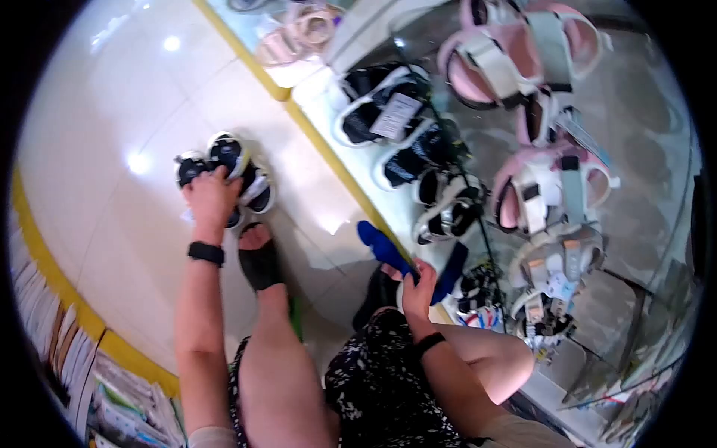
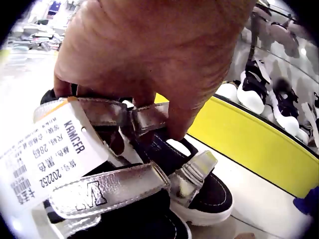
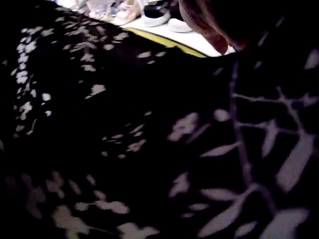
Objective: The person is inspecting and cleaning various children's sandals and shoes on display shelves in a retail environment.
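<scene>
My left hand [image 1: 209,196] reaches down to the floor and grips a pair of black sandals [image 1: 226,153] by their straps. In the left wrist view, the thumb and fingers curl around a silver strap [image 2: 149,117] of the sandals. A white paper tag [image 2: 52,149] hangs from them. My right hand [image 1: 418,290] pinches a limp blue cloth [image 1: 385,246] beside the shelf edge. The right wrist view is mostly filled by dark patterned clothing [image 3: 149,124], with part of the right hand [image 3: 207,25] at the top and the cloth out of sight.
On the right, a low shelf with a yellow edge [image 1: 328,153] carries black-and-white sandals [image 1: 381,104]. Pink-and-white sandals [image 1: 549,187] stand on a glass shelf. Packed goods [image 1: 123,399] line a yellow edge at lower left. A foot in a dark sock [image 1: 259,261] stands beside the floor sandals.
</scene>
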### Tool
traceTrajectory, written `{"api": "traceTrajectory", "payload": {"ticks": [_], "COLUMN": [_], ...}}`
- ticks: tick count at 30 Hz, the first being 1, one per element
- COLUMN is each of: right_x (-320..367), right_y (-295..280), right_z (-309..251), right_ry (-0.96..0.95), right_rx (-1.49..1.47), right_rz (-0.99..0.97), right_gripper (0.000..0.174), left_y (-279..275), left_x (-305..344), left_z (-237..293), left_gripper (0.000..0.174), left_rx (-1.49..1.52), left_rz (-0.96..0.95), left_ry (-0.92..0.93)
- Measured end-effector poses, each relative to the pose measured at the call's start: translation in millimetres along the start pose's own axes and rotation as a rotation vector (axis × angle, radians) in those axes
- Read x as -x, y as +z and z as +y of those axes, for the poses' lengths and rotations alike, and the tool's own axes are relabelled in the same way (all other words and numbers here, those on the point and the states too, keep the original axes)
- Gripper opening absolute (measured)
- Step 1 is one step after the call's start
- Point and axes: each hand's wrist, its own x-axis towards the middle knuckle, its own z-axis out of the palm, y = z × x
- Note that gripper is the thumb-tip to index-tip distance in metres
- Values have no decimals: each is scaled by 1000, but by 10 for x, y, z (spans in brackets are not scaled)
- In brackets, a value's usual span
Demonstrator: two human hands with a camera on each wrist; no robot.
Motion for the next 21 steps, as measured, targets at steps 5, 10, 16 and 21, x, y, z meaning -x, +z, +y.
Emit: {"api": "traceTrajectory", "payload": {"ticks": [5, 10, 16, 21], "right_x": [-463, -526, -326, -1293], "right_y": [-197, 145, 119, -228], "right_z": [601, 1179, 1500, 1340], "right_ry": [686, 863, 565, 187], "right_rx": [221, 369, -102, -140], "right_rz": [285, 81, 246, 446], "right_gripper": [68, 60, 48, 26], "left_y": [-49, -198, -259, -406], "left_x": [48, 487, 991, 1102], "left_z": [-67, -163, 40, 103], "left_gripper": [33, 25, 19, 16], "left_rx": [135, 614, 1076, 1146], "left_rz": [34, 141, 54, -1], "left_ry": [53, 13, -212, -180]}}
